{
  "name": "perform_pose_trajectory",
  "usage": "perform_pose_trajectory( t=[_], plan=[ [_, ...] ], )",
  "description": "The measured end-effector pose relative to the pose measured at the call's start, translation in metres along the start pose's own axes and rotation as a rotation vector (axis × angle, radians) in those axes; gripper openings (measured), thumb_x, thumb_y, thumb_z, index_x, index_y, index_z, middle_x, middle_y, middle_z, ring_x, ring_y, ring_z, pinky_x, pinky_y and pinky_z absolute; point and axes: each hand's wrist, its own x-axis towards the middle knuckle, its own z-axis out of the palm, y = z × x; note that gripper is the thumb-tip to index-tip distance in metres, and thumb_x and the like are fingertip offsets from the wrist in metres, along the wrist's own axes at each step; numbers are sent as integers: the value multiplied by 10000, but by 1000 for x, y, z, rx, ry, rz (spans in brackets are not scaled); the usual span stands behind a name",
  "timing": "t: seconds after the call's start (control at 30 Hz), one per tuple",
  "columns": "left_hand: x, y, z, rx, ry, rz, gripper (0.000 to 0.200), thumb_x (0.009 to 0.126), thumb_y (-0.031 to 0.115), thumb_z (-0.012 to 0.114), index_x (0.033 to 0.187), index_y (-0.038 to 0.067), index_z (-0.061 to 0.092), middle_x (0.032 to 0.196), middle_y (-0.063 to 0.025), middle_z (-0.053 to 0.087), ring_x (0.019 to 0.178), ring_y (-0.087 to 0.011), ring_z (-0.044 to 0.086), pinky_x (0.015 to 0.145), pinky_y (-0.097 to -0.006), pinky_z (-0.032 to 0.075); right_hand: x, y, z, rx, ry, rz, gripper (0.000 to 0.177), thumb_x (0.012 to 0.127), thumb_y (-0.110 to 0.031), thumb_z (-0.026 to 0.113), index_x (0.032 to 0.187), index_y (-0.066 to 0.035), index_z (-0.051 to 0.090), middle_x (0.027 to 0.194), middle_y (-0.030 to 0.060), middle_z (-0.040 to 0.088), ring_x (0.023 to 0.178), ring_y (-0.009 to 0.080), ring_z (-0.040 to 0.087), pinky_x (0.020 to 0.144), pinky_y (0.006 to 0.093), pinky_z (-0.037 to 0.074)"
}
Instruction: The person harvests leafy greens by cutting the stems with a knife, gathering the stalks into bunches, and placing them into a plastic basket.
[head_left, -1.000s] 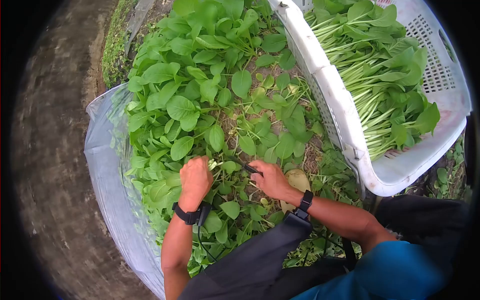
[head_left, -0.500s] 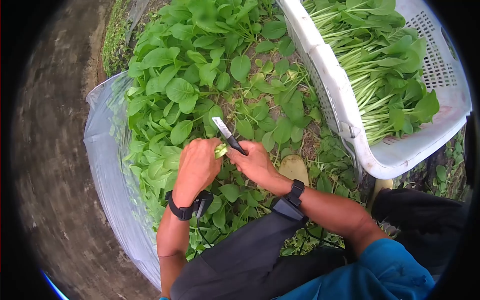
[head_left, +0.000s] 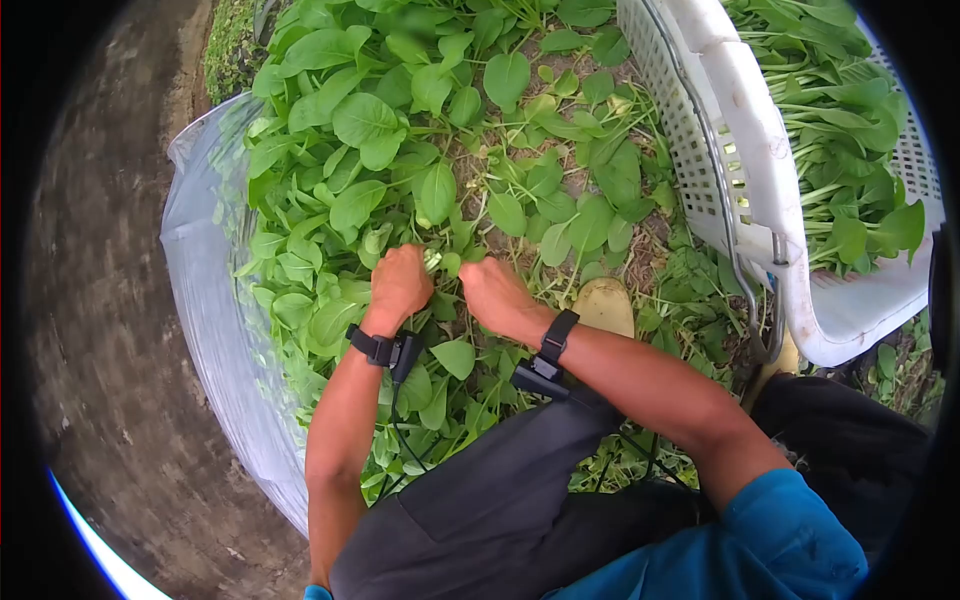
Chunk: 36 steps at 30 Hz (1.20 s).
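Leafy green plants [head_left: 365,125] grow in a dense patch in front of me. My left hand [head_left: 401,284] is closed around a small bunch of cut stems [head_left: 432,261], whose pale ends point right. Close on its right, low among the leaves, my right hand [head_left: 497,297] is closed with its back toward the camera. Its fingertips are hidden, and the knife cannot be seen. A leaf shows between the two hands.
At the upper right a white perforated basket [head_left: 775,150] with a metal handle holds harvested greens [head_left: 840,120]. Clear plastic sheeting [head_left: 215,290] edges the bed, beside a brown path [head_left: 120,300]. A shoe tip [head_left: 605,305] stands right of my hands.
Both hands have moved slightly up and farther into the plants. The knife in my right hand has gone out of sight. The basket appears farther right.
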Motion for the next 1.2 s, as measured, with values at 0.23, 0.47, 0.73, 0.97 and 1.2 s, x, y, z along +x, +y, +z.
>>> perform_pose_trajectory(
  t=[0.23, 0.47, 0.73, 0.97, 1.2],
  plan=[
    [-29, -14, -60, -461, 137, 43, 264, 834, 125, 760, 1078, 27, 736, 860, -198, 752, 802, -343, 734, 772, -451, 568, -14, 18, -44, -60, -97, 81, 148, 870, -39, 622, 932, 66, 706, 725, 292, 651, 711, 472, 691, 666, 554, 542],
    [-92, -30, -146, -1093, 47, 105, 242, 901, 58, 826, 1115, 6, 725, 923, -32, 749, 846, -101, 699, 750, -252, 551, -52, 12, -80, 61, -202, 53, 276, 894, -100, 694, 1154, -68, 778, 846, 201, 743, 756, 379, 721, 722, 466, 571],
    [-98, -4, -141, -868, -279, 103, 179, 860, 15, 841, 1015, 11, 752, 848, 27, 692, 754, -54, 592, 686, -240, 499, 23, 22, -42, 178, 272, 97, 251, 927, -56, 667, 1160, -54, 761, 830, 188, 742, 662, 272, 704, 652, 403, 563],
    [-70, 22, -87, -478, -253, 307, 223, 780, 38, 787, 985, -8, 713, 794, -66, 695, 701, -152, 613, 678, -339, 521, -46, -18, -77, 292, -145, 112, 286, 920, -50, 628, 1193, -9, 701, 754, 206, 696, 634, 309, 685, 617, 431, 541],
    [-25, -8, -6, -128, -333, -9, 366, 760, 156, 804, 1045, -67, 743, 1002, -302, 749, 958, -439, 749, 879, -468, 596, -20, 4, 13, 184, -247, 119, 261, 837, 56, 620, 1089, 51, 688, 886, 329, 700, 890, 514, 713, 790, 562, 579]
  ],
)
